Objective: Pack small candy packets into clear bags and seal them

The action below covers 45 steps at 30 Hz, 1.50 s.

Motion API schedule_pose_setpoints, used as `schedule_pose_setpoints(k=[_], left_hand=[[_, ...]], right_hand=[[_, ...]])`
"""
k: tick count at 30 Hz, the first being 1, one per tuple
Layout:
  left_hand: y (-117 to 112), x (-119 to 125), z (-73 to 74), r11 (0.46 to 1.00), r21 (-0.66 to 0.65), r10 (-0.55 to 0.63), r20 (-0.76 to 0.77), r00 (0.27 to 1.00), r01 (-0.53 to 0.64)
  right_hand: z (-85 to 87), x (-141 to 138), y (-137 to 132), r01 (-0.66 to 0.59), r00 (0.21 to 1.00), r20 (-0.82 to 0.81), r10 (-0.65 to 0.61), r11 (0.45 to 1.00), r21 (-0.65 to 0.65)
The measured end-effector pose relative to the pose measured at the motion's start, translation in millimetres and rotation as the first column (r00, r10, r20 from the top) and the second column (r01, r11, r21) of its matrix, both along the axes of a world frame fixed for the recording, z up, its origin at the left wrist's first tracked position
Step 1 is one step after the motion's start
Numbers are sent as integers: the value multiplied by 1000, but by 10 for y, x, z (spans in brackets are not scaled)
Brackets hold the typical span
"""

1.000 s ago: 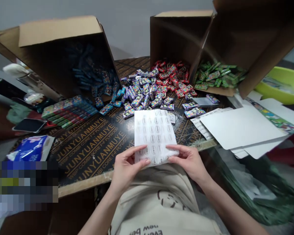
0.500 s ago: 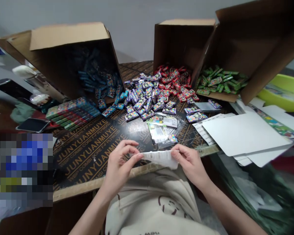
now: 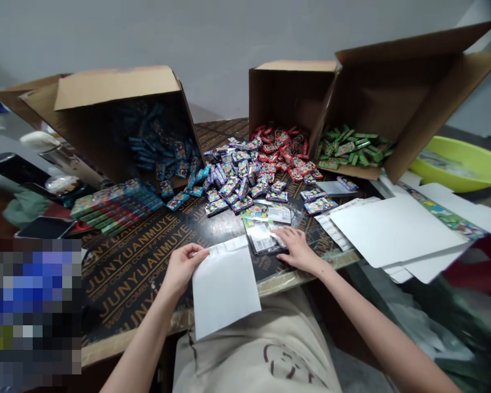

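Note:
My left hand (image 3: 183, 267) pinches the top left corner of a white sticker sheet (image 3: 225, 286), which now shows its blank back and hangs over the table's front edge. My right hand (image 3: 295, 248) lies with fingers stretched out on a small stack of clear plastic packets (image 3: 264, 237) on the dark table (image 3: 147, 256). Just beyond them lies a heap of small purple packs (image 3: 237, 172), with red packs (image 3: 284, 150) and green packs (image 3: 347, 147) spilling from tipped cardboard boxes.
A tipped cardboard box (image 3: 118, 120) with blue packs stands at the left, above a row of stacked packs (image 3: 114, 204). White sheets (image 3: 396, 229) lie at the right, a yellow-green basin (image 3: 462, 164) beyond them. A phone (image 3: 45, 226) lies at the far left.
The sticker sheet was held up in both hands, then folded down and turned over. My right hand let go and moved forward onto the clear packets; the left hand keeps the sheet.

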<state>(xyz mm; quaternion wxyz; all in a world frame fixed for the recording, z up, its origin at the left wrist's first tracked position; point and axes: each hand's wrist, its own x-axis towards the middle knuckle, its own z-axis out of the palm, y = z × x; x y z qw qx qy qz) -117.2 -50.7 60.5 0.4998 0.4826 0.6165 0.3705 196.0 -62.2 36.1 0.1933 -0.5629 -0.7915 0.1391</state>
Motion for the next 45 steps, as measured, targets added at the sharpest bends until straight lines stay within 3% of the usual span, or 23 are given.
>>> schedule_pose_setpoints(k=[3,6,9,12,15,17,20,22,25,30,34,39,42,45], left_hand=[[59,-77,-167,999,-41,1,20,1000,-1],[94,-111,-266,997,-76,4,52,999,0],[118,-141,-328,994,-111,-4,88,996,14],[130,-131,-380,993,-117,-6,83,997,16],[153,-30,-434,999,-51,16,-5,1000,-16],[194,72,-465,999,0,38,-65,997,-39],[286,193,-484,997,53,60,-131,990,-53],[342,215,-469,997,63,45,-162,986,-35],[389,181,-419,1000,21,-12,-154,988,16],[454,218,-375,993,-81,-94,-38,995,90],[584,499,-433,984,-120,-125,38,991,129],[760,975,-507,980,-119,-149,79,986,158],[851,1198,-524,974,-111,-185,103,977,196],[950,1318,-527,962,-113,-234,135,963,250]], right_hand=[[-82,98,10,-119,990,74,123,991,-62],[-31,353,37,-176,982,62,180,982,-73],[32,778,182,10,988,151,-8,1000,-14],[24,997,343,215,917,313,-247,968,133],[-51,762,422,154,904,362,-226,964,218],[-116,475,442,98,909,382,-167,976,193],[-193,177,450,143,864,467,-189,981,132],[-219,151,443,132,829,532,-171,985,112],[-211,292,418,2,813,578,-63,994,106],[-90,606,404,-100,909,416,-20,959,264],[-15,793,369,23,968,212,-133,890,454],[-73,936,30,82,993,32,-117,845,529],[-140,982,-305,19,999,16,-33,840,542],[-210,1010,-575,-151,988,53,143,883,445]])
